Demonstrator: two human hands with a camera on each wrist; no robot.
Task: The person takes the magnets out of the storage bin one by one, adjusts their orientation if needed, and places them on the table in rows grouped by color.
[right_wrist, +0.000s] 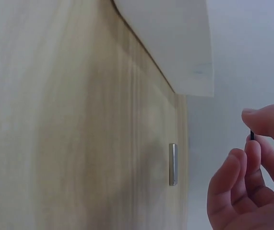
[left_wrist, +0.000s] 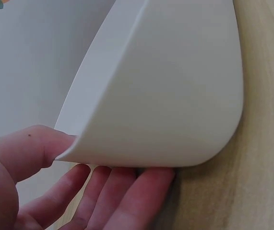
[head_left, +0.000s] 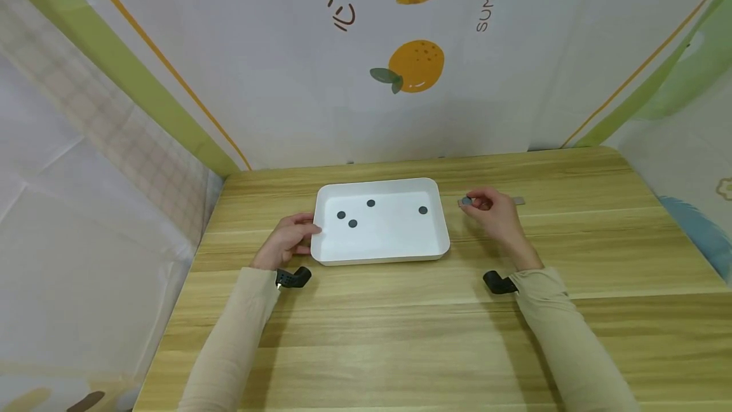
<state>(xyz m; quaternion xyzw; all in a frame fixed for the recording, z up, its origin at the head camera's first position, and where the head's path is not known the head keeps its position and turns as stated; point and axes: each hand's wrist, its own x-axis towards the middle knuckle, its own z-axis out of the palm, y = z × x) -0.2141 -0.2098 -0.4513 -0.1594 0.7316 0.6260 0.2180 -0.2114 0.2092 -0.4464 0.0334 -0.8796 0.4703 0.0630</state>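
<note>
A shallow white rectangular tray (head_left: 394,252) lies on the table, with several small dark grey discs scattered on its floor, one disc (head_left: 423,210) toward the right end. My left hand (head_left: 288,241) holds the tray's left side. In the left wrist view its thumb hooks over the rim while the other fingers rest against the outer wall (left_wrist: 160,96). Right of the tray, my right hand (head_left: 496,213) pinches another dark grey disc (head_left: 466,201) between thumb and fingertips. The right wrist view shows that disc (right_wrist: 252,135) edge-on, as a thin dark line.
Beyond the right hand lies a flat grey strip (head_left: 518,200), partly hidden by the hand; it looks metallic in the right wrist view (right_wrist: 173,164). The wood-grain table (head_left: 389,336) meets a white printed curtain (head_left: 286,100) at its back edge.
</note>
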